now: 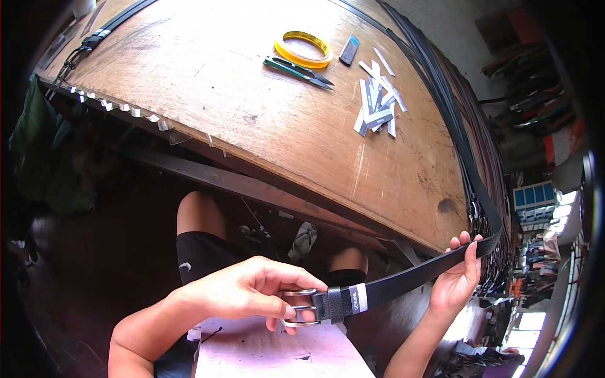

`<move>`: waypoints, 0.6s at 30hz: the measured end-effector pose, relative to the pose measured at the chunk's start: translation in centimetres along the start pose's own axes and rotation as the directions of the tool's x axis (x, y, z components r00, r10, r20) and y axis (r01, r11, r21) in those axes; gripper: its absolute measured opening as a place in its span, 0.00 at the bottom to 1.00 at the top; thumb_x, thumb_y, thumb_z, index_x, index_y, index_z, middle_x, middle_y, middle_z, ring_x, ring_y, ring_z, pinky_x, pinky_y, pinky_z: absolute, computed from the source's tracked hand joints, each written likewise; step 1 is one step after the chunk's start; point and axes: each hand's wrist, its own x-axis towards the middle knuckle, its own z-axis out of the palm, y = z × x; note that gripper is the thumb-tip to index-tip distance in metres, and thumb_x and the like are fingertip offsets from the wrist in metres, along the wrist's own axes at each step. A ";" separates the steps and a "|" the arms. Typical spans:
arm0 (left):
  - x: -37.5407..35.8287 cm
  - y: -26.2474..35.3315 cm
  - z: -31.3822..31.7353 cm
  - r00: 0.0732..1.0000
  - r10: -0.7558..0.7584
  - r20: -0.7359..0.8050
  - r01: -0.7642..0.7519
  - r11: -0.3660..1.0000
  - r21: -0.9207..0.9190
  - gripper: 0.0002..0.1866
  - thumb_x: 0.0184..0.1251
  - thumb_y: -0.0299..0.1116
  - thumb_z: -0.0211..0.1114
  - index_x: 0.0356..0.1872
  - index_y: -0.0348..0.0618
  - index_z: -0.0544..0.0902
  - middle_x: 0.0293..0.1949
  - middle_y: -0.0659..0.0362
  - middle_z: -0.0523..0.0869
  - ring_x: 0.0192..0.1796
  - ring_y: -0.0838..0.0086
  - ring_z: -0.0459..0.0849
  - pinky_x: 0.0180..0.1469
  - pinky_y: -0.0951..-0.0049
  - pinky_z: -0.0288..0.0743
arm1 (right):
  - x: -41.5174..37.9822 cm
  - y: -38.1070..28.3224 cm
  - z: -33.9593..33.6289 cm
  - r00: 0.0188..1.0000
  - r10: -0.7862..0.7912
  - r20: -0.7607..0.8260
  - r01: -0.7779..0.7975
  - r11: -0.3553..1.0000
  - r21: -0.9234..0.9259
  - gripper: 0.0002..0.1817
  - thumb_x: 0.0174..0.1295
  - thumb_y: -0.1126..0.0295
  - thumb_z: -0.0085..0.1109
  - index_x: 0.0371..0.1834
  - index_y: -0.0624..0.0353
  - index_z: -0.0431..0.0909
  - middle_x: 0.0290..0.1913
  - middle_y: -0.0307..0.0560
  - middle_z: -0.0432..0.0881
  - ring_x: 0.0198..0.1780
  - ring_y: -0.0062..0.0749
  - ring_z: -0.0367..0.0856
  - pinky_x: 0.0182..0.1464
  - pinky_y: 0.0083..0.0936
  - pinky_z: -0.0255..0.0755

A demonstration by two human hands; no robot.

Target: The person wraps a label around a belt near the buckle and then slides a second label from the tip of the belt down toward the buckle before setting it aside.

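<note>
A black leather belt (409, 276) stretches between my two hands above my lap. My left hand (255, 293) is closed on its metal buckle (301, 307), thumb and fingers gripping the frame. Beside the buckle sit the black keeper loop and a white printed label (358, 298) wrapped round the strap. Farther along, my right hand (457, 271) pinches the strap between thumb and fingers near the table's right corner. From there the belt bends up and away along the table's right edge.
On the wooden table (220, 82) lie yellow tape (304, 50), green thread snips (299, 72), a small grey block (348, 50) and loose labels (378, 104). Tape pieces (135, 112) hang from the front edge. More belts (441, 94) line the right side. A pale board (280, 353) rests below my hands.
</note>
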 end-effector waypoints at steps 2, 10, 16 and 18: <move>0.0 -0.1 0.0 1.000 -0.001 -0.003 0.001 1.000 -0.005 0.30 0.73 0.17 0.59 0.76 0.37 0.73 0.56 0.48 0.91 0.49 0.71 0.92 0.46 0.76 0.84 | 0.0 0.1 0.1 1.000 0.001 0.005 -0.001 1.000 0.002 0.15 0.78 0.70 0.60 0.65 0.53 0.78 0.53 0.49 0.88 0.49 0.37 0.89 0.46 0.31 0.87; 0.0 0.1 0.3 0.997 0.004 -0.071 -0.006 1.000 -0.020 0.27 0.72 0.18 0.63 0.72 0.33 0.77 0.52 0.47 0.92 0.50 0.67 0.93 0.46 0.73 0.86 | 0.0 0.3 -0.1 1.000 -0.002 0.003 0.002 1.000 -0.001 0.15 0.78 0.69 0.61 0.65 0.52 0.78 0.53 0.49 0.88 0.49 0.36 0.89 0.46 0.30 0.86; 0.0 -0.2 0.2 0.996 0.025 -0.080 -0.025 1.000 0.002 0.27 0.71 0.19 0.64 0.72 0.33 0.77 0.52 0.47 0.92 0.50 0.67 0.93 0.45 0.74 0.85 | -0.2 0.4 -0.4 1.000 0.007 0.006 -0.007 1.000 0.006 0.14 0.78 0.69 0.61 0.64 0.52 0.79 0.53 0.49 0.88 0.49 0.36 0.89 0.47 0.30 0.86; 0.1 -0.3 0.2 0.995 0.040 -0.087 -0.041 0.999 -0.007 0.27 0.71 0.19 0.64 0.71 0.34 0.78 0.51 0.47 0.92 0.49 0.67 0.93 0.45 0.74 0.85 | -0.2 0.5 -0.4 1.000 0.011 0.008 -0.011 1.000 0.013 0.14 0.78 0.69 0.60 0.64 0.52 0.79 0.53 0.49 0.88 0.49 0.37 0.89 0.47 0.30 0.87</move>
